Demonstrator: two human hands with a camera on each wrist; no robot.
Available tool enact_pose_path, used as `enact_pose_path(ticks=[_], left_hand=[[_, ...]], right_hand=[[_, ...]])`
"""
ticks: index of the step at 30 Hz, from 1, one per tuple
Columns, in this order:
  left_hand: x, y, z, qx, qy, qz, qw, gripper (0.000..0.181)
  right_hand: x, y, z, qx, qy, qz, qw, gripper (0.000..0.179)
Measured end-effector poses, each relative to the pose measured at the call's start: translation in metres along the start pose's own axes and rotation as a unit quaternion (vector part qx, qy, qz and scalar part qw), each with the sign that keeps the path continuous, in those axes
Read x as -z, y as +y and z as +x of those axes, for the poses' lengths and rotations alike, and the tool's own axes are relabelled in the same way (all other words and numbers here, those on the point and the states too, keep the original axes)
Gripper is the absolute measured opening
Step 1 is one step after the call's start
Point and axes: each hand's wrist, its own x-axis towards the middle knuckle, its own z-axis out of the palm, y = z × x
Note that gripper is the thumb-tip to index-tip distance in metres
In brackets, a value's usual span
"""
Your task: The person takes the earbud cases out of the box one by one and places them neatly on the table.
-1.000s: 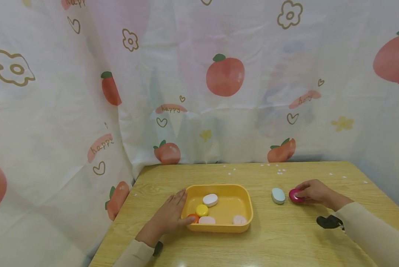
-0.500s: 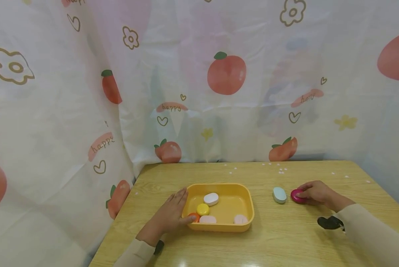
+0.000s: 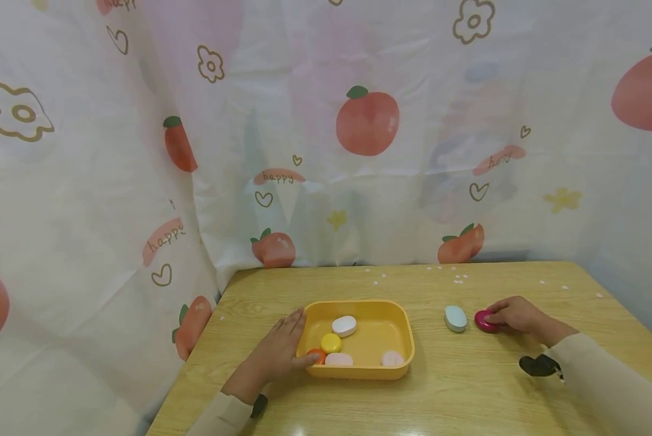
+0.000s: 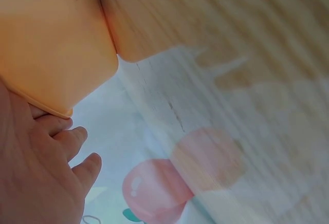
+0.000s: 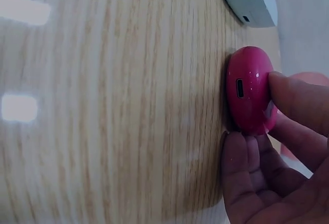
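In the head view, my left hand rests along the left rim of a yellow plastic tray, fingers fairly straight and thumb over the front-left corner. The left wrist view shows that hand at the rim of the tray. On the table's right side, my right hand pinches a glossy magenta earbud charging case. The right wrist view shows the thumb on the case, fingers beside it, and a small charging port. The case appears to sit on the table. A pale blue case lies just left of it.
Inside the tray lie a white case, a yellow round case, an orange one partly behind the thumb, and two pale pink ones. Small white specks dot the back of the wooden table. A fruit-print curtain hangs behind.
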Motion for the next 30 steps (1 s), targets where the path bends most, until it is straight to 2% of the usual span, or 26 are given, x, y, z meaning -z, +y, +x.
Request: enact_pose_path(ticks=[7,12,20,30], left_hand=[[0.0011,-0.0003,0.0001,0.000,0.004,-0.006,1.0000,0.097],[0.0004,0.0004,-0.0003,0.001,-0.001,-0.008,1.0000,0.099],[0.0005,-0.0004,-0.0016,-0.015,0.015,-0.009,0.9997,0.097],[-0.0021,-0.0027,-0.0008,-0.013,0.010,-0.007,0.9998,0.098]], right_hand=[[-0.0015,-0.0012,0.0013,0.020,0.013,-0.015,0.9996,0.037],[-0.0023,0.0023,0.0011,0.013,0.010,-0.020,0.9997,0.038],[-0.0020,0.0043,0.0026,0.008,0.002,-0.013,0.9999,0.040],[0.0021,0.0025,0.0010,0.007,0.004,0.006,1.0000,0.046]])
